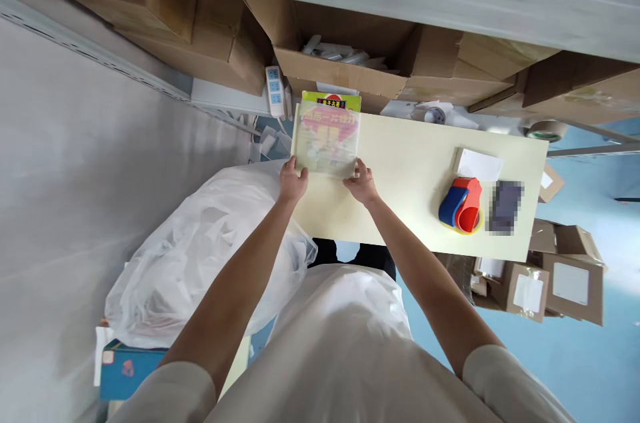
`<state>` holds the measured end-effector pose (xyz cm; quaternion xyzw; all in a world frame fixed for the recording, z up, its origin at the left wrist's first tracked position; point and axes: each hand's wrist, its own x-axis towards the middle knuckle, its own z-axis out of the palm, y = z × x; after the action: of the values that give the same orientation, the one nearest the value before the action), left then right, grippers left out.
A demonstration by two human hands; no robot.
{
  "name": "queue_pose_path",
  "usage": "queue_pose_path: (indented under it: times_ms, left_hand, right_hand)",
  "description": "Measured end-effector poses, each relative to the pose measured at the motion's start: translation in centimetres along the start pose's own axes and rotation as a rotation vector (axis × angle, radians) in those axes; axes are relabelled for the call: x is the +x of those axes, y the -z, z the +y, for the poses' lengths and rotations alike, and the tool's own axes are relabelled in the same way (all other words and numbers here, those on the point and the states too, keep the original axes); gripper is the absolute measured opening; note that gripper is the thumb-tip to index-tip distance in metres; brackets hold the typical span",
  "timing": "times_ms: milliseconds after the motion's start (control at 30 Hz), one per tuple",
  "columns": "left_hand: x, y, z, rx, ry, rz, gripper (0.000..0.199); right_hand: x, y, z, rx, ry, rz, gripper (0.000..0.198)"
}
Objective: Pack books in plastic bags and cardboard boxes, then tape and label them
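A book point(353, 102) with a green top edge and a pink patch lies at the back edge of the cream table. A whitish see-through sleeve point(325, 143) covers most of it, and only the top strip of the cover shows bare. Whether the sleeve is a bag or a loose sheet I cannot tell. My left hand point(293, 181) pinches the near left corner of the covered book, thumb on top. At the near right corner, my right hand point(363, 183) grips with thumb and bent fingers. Some fingertips are hidden beneath.
On the cream table point(405, 163) to the right are a red and blue tape dispenser point(463, 205), a white box point(479, 164) and a blurred dark object point(505, 208). Cardboard boxes point(340, 70) and a power strip point(275, 91) line the back. A large plastic bag point(200, 256) bulges at left.
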<state>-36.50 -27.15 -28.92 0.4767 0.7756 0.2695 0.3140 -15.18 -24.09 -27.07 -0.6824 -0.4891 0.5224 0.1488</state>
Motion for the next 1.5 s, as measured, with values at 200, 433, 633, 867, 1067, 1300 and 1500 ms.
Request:
queue_pose_path:
  times_ms: [200,433,633,867,1067,1300,1500]
  left_hand:
    - [-3.6,1.5,2.4,0.055,-0.008,-0.009,0.05]
    - [-12.1,3.7,5.2,0.02,-0.048,-0.075,0.043]
    - [-20.5,4.8,6.1,0.021,0.029,0.062,0.036]
    - [-30.2,4.8,6.7,0.045,0.173,0.084,0.038]
    - [-37.5,4.1,6.7,-0.089,0.255,0.2,0.035]
    - [-46.0,5.0,3.1,-0.199,0.38,0.534,0.028]
    - [-55.3,7.0,-2.1,-0.2,0.625,0.89,0.032]
  right_hand:
    - [-4.2,3.3,4.0,-0.014,-0.084,0.01,0.08]
    - [-12.2,7.0,9.5,-0.2,-0.079,0.008,0.062]
    - [-13.3,10.1,11.1,-0.332,0.104,-0.18,0.051]
    - [-11.7,12.5,8.8,-0.278,0.31,-0.322,0.044]
    - [-13.5,10.3,8.1,-0.299,0.43,-0.513,0.038]
    - [-17.8,2.3,4.4,-0.408,0.666,-0.855,0.039]
    - [-26.6,-7.0,2.2,-0.524,0.805,-1.09,0.04]
